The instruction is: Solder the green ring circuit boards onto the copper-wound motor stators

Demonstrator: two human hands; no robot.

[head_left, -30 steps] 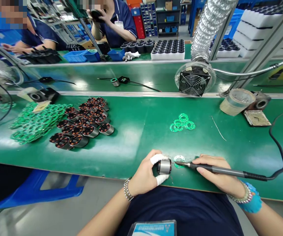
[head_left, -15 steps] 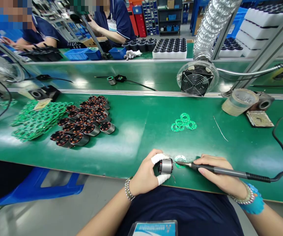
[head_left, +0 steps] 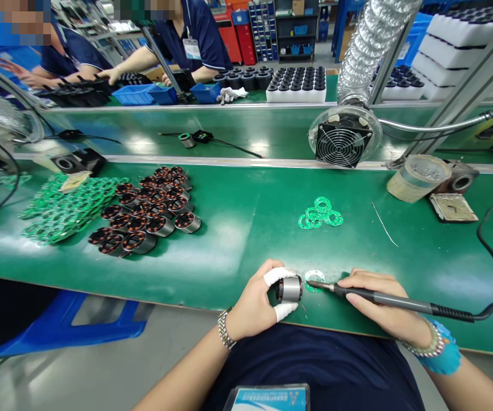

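Note:
Between the white-covered thumb and finger of my left hand (head_left: pixel 257 299) is a motor stator (head_left: pixel 290 290), a silver cylinder with dark ends, lying on its side at the table's front edge. My right hand (head_left: pixel 383 299) is closed around the grip of a soldering iron (head_left: pixel 394 299). The iron's tip points left, close to the stator's right end; whether they touch I cannot tell. A green ring-shaped circuit board (head_left: pixel 314 274) lies flat under the tip. Farther back is a small group of similar ring boards (head_left: pixel 322 204).
Rows of stators (head_left: pixel 160 226) stand at left, beside stacked green board panels (head_left: pixel 67 211). A fan (head_left: pixel 343 144) on a foil duct hangs over the back edge. At right are a plastic tub (head_left: pixel 417 177), a sponge tray (head_left: pixel 452 206) and a solder wire (head_left: pixel 384 224). Co-workers sit opposite.
My hands, the stator and the iron hold nearly the same position. Across the table, a co-worker's arm has reached out to the left. The small stator and black piece on the belt have shifted left.

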